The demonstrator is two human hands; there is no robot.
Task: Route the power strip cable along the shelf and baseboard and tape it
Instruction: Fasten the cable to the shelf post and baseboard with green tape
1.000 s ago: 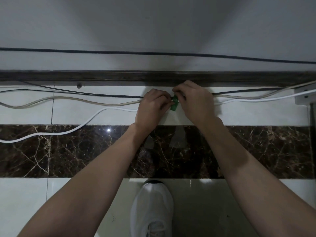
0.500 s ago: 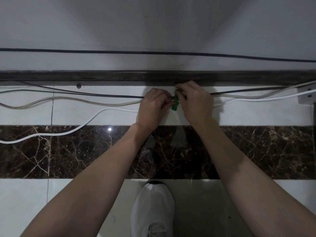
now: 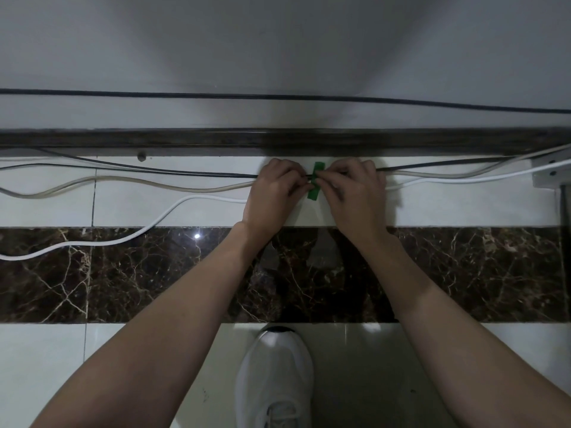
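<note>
Directly beyond the grip, the dark baseboard (image 3: 185, 140) runs along the wall. A black cable (image 3: 200, 173), a beige cable (image 3: 200, 189) and a white cable (image 3: 210, 197) extend left and right of the grip across pale floor tiles (image 3: 123, 210). The left hand (image 3: 272, 196) and right hand (image 3: 358, 196), fingers curled, pinch the green tape strip (image 3: 315, 180). The strip crosses the bunched cables between the fingertips.

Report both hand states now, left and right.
Left hand: fingers curled, pinching the green tape.
Right hand: fingers curled, pinching the same tape.
</note>
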